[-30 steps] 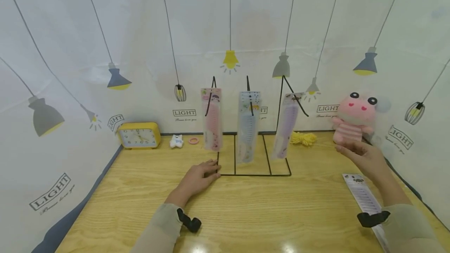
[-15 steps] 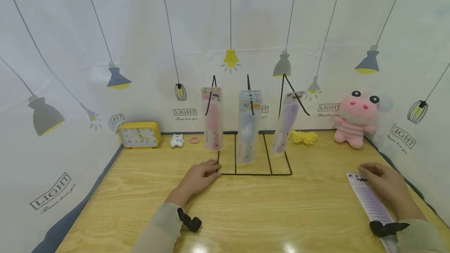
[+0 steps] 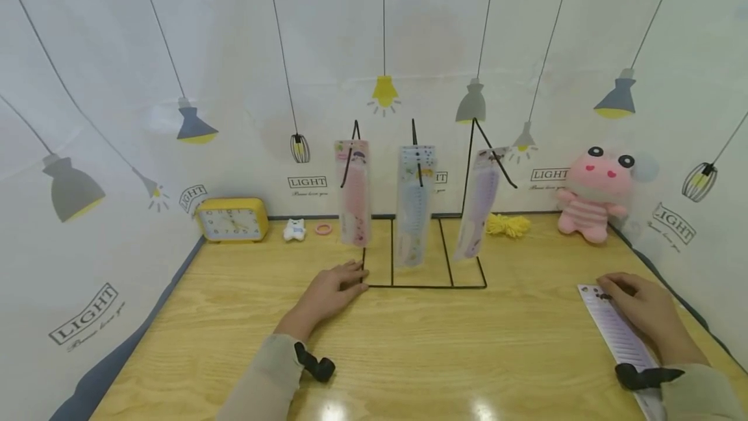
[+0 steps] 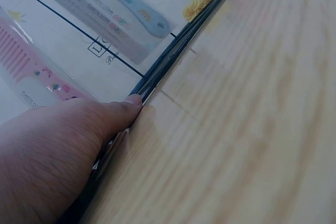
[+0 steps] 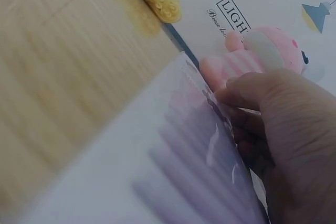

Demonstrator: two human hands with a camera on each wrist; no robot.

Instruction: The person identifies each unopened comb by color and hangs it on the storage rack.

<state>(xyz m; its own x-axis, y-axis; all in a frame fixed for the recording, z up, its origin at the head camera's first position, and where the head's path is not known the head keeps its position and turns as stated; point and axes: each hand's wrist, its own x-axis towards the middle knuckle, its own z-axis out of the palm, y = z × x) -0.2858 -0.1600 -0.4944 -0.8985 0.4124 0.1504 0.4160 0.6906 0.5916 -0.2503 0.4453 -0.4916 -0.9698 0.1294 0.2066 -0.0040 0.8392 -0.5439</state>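
A black wire rack stands mid-table with packaged combs hanging from its hooks: pink at left, blue in the middle, purple at right. My left hand rests on the rack's front left corner, thumb pressed to the wire; the left wrist view hides its other fingers. Another purple comb in a clear package lies at the right of the table. My right hand pinches this package's right edge near its top, fingers curled, partly covering it.
Along the back stand a yellow clock, a small white bear figure, a pink ring, a bundle of yellow yarn and a pink plush toy. A lamp-printed cloth encloses the table.
My right hand has come down and back from near the plush toy to the loose comb package's edge. My left hand has stayed on the rack's corner.
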